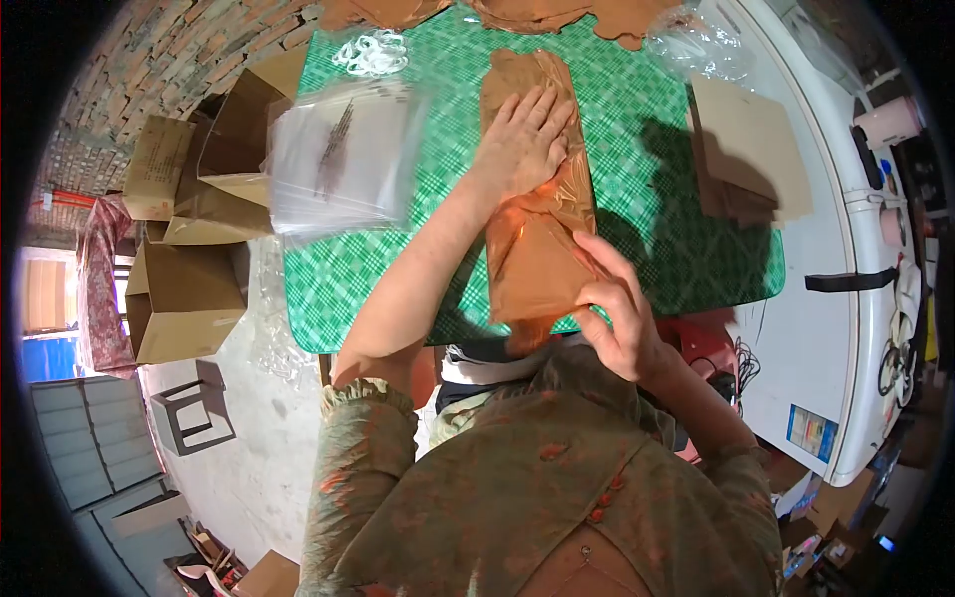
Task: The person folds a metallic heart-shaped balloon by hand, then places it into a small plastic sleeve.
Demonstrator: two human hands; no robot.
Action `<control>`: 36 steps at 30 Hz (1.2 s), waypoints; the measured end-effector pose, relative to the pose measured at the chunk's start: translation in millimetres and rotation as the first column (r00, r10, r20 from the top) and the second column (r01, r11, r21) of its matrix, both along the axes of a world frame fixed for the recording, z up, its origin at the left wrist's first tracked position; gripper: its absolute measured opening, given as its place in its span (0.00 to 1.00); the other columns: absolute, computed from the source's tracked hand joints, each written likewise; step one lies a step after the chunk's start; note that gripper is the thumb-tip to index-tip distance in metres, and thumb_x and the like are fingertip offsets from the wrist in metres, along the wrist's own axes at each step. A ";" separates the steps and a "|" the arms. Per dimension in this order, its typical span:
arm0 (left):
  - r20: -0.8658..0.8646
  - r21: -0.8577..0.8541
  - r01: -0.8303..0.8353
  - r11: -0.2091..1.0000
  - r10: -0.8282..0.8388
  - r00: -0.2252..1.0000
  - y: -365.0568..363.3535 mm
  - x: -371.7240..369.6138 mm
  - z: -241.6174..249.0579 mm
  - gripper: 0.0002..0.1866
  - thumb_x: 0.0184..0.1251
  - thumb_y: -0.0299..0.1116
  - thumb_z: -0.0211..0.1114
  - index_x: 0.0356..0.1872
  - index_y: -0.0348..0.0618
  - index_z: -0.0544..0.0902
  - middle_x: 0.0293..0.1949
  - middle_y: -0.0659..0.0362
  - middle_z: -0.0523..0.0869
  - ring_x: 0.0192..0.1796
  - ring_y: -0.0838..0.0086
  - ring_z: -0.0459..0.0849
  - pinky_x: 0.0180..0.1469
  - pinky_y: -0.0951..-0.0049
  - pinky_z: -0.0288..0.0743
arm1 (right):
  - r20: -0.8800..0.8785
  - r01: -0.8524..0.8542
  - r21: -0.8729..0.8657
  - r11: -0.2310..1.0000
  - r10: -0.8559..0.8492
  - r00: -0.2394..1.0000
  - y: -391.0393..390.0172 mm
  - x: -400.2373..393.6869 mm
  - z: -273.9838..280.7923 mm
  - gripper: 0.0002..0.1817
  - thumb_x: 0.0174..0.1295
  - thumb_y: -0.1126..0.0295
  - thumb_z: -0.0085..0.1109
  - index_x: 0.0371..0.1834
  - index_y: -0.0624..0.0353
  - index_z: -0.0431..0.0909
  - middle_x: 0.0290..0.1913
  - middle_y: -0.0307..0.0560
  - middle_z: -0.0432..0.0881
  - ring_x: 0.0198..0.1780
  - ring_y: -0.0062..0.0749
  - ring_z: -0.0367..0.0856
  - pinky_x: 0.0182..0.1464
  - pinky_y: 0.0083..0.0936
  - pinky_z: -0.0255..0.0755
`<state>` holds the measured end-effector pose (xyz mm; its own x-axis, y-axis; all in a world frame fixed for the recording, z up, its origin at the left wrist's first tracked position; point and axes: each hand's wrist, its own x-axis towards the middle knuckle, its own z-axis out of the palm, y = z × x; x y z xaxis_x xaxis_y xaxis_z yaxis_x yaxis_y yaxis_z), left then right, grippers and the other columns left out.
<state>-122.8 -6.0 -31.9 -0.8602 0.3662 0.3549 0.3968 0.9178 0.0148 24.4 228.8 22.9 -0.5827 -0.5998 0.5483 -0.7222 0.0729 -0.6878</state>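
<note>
On the green checked tabletop lies a long orange-brown folded garment (pixel 537 269), thin and shiny in places, reaching from the table's near edge toward the back. My left hand (pixel 527 139) rests flat on its far half, fingers stretched out. Near the garment's front right corner, my right hand (pixel 615 313) pinches its edge between thumb and fingers. To the left of the garment is a stack of clear plastic bags (pixel 343 159) with dark print. Beige cardboard sheets (pixel 751 149) lie at the table's right edge.
More orange-brown fabric (pixel 537 12) lies along the far edge. A bundle of white loops (pixel 371 54) sits at the back left, and crumpled clear plastic (pixel 701 45) at the back right. Open cardboard boxes (pixel 189 289) stand left of the table; a white appliance (pixel 806 378) is on the right.
</note>
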 end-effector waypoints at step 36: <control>-0.050 0.132 0.083 0.988 -0.077 0.996 34.2 66.1 6.8 0.34 0.78 0.43 0.56 0.81 0.42 0.64 0.81 0.48 0.64 0.84 0.53 0.58 0.83 0.47 0.50 | -0.346 -0.011 0.358 0.934 0.143 0.927 7.1 -59.3 -13.3 0.16 0.63 0.70 0.65 0.54 0.61 0.87 0.56 0.45 0.87 0.63 0.41 0.81 0.61 0.36 0.80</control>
